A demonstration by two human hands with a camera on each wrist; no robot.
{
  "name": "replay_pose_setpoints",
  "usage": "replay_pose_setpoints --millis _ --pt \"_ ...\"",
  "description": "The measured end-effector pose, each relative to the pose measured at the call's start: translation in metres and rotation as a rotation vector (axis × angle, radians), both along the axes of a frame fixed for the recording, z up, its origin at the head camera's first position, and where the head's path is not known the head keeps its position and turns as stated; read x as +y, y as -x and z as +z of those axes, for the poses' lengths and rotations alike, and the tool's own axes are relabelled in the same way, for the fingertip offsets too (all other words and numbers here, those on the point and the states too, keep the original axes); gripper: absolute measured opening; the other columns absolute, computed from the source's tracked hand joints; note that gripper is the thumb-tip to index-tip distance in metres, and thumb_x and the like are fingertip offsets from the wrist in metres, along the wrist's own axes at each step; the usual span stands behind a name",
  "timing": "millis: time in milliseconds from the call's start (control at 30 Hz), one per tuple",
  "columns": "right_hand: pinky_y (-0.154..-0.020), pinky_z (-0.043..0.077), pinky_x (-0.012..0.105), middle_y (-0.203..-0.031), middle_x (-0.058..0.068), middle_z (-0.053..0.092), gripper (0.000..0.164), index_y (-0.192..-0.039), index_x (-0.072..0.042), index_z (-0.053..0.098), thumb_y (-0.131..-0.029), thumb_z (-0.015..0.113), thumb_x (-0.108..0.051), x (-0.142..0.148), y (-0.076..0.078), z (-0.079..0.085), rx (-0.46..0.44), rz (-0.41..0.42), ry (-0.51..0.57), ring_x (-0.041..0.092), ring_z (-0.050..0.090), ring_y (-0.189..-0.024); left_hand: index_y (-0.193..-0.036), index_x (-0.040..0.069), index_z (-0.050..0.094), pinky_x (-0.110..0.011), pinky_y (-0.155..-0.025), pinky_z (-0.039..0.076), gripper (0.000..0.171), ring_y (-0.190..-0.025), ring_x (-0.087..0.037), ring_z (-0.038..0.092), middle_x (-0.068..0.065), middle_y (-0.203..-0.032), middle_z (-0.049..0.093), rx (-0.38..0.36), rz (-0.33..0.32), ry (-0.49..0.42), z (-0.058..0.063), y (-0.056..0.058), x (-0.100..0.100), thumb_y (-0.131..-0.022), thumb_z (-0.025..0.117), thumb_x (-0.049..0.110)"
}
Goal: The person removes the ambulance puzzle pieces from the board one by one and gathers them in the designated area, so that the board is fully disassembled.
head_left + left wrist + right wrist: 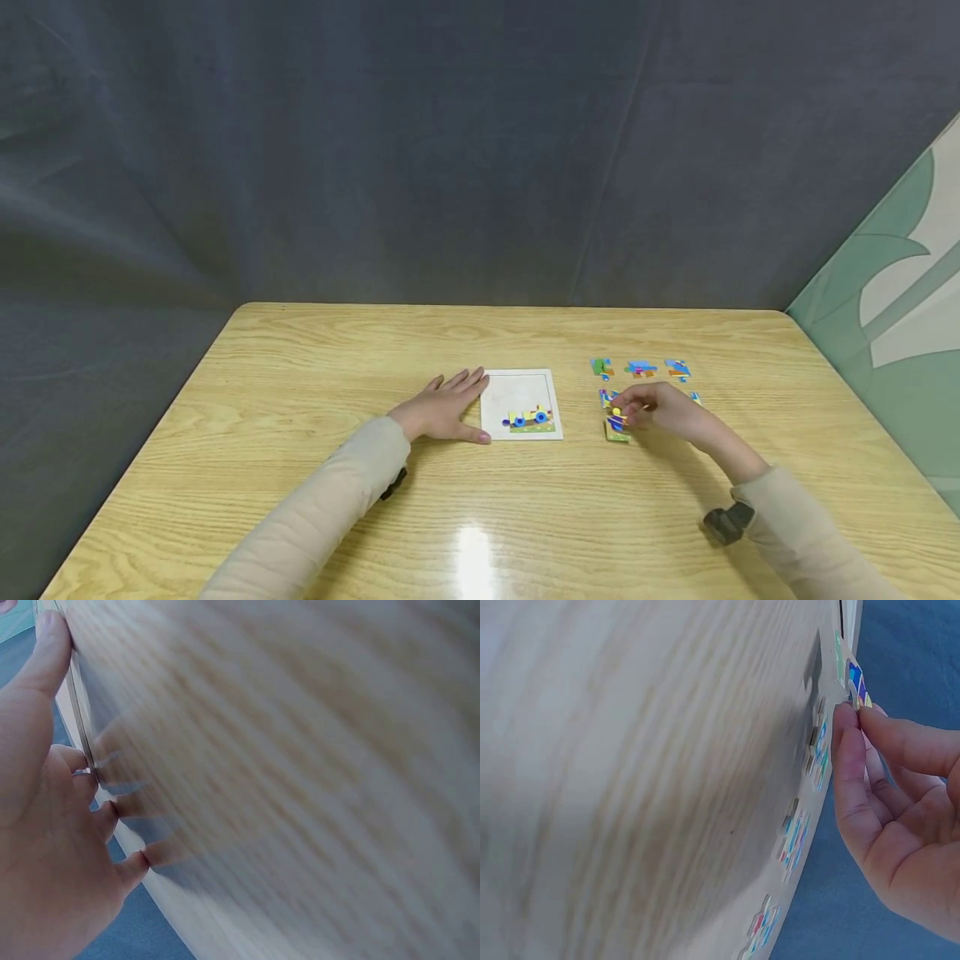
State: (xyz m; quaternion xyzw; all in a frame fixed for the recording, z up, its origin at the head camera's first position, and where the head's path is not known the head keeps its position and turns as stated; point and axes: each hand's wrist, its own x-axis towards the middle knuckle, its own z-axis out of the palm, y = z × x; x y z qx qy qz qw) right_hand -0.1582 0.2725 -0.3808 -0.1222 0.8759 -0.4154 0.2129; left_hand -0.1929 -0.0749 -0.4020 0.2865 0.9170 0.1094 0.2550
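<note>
A white square puzzle tray point(517, 387) lies on the table, with joined puzzle pieces point(531, 419) showing a yellow and blue train along its lower right. My left hand point(447, 407) is spread flat at the tray's left edge, fingertips and thumb touching it; the left wrist view shows the hand point(64, 817) low over the wood. Right of the tray, my right hand point(657, 408) pinches a puzzle piece point(617, 423) with a yellow and blue figure on green. In the right wrist view the piece point(855, 675) is tilted between thumb and fingertips, raised off the table.
Loose puzzle pieces lie right of the tray: a back row with a green one point(602, 367), a blue one point(641, 368) and another point(677, 369). More sit partly hidden around the right hand. A dark curtain point(450, 167) hangs behind the wooden table point(337, 350).
</note>
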Motion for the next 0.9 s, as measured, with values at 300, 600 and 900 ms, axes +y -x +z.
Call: replay_pose_setpoints --millis 300,600,900 --pt "-0.071 0.053 0.020 -0.095 0.012 0.062 0.030 -0.117 0.016 0.057 -0.089 0.047 0.013 0.0047 -0.0010 -0.0042 -0.047 -0.016 0.018 0.008 0.055 -0.081 -0.156 0.019 0.003 -0.052 -0.122 0.001 0.094 -0.152 -0.021 -0.002 0.003 -0.163 -0.006 0.004 0.001 -0.010 -0.0022 0.0010 -0.0014 -0.088 0.055 0.059" --pt "-0.071 0.053 0.017 -0.109 0.024 0.060 0.026 -0.113 0.016 0.058 -0.089 0.055 0.009 0.0067 -0.0018 -0.0048 -0.071 -0.024 0.031 0.007 0.054 -0.080 -0.156 0.020 0.003 -0.052 -0.122 0.001 0.094 -0.152 -0.021 -0.002 0.003 -0.163 -0.006 0.004 0.003 -0.015 -0.0012 0.0001 -0.0014 -0.088 0.055 0.059" --pt "-0.072 0.054 0.020 -0.106 0.021 0.063 0.027 -0.114 0.017 0.057 -0.089 0.056 0.007 0.0084 0.0000 -0.0076 -0.097 -0.002 0.027 0.006 0.057 -0.082 -0.156 0.020 0.003 -0.052 -0.122 0.001 0.095 -0.152 -0.021 -0.002 0.004 -0.163 -0.006 0.009 0.006 -0.008 -0.0024 0.0008 -0.0006 -0.088 0.055 0.060"
